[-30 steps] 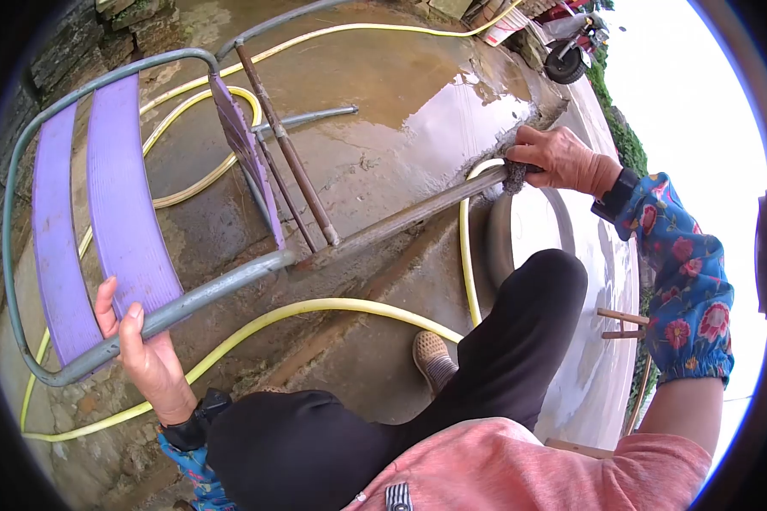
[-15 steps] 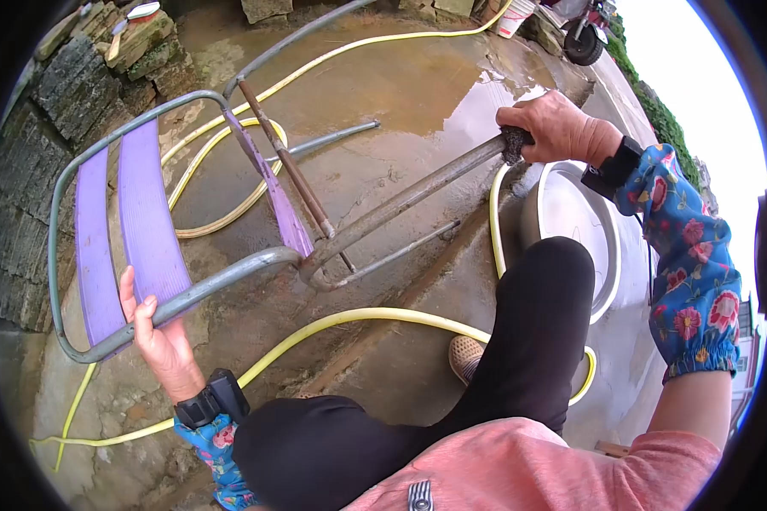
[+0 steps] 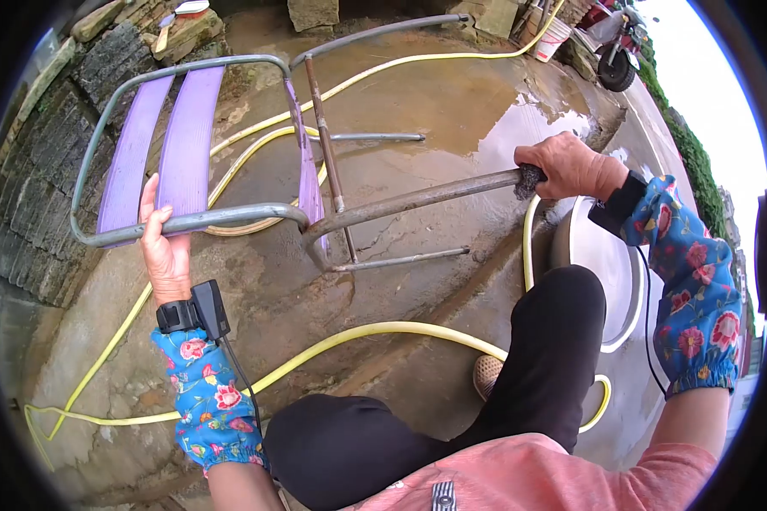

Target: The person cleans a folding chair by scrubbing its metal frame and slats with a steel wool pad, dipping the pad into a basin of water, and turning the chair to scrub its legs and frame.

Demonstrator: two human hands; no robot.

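Note:
A metal-framed chair (image 3: 409, 198) with purple slats (image 3: 187, 140) lies tipped over, its backrest toward the left and its legs toward the right. My left hand (image 3: 167, 251) is closed round the lower tube of the backrest frame, with the thumb in front and some fingers behind. At the end of the nearest leg, my right hand (image 3: 575, 166) grips a dark, rough scouring pad (image 3: 530, 180) pressed round the grey tube. A rusty crossbar (image 3: 326, 140) joins the frame near the seat. The pad hides the tip of that leg.
A yellow hose (image 3: 383, 328) loops over the wet concrete (image 3: 426, 298). Beside my right knee stands a large pale basin (image 3: 609, 247). Stacked stones (image 3: 55, 179) line the left side, with a brush (image 3: 164, 34) on top. A white bucket (image 3: 552, 38) and a motorbike (image 3: 618, 64) are farther back.
The view has shifted, moving the scene rightward. My left hand and the chair's backrest have risen, and the near leg lies flatter. My right hand with the scouring pad sits lower in view.

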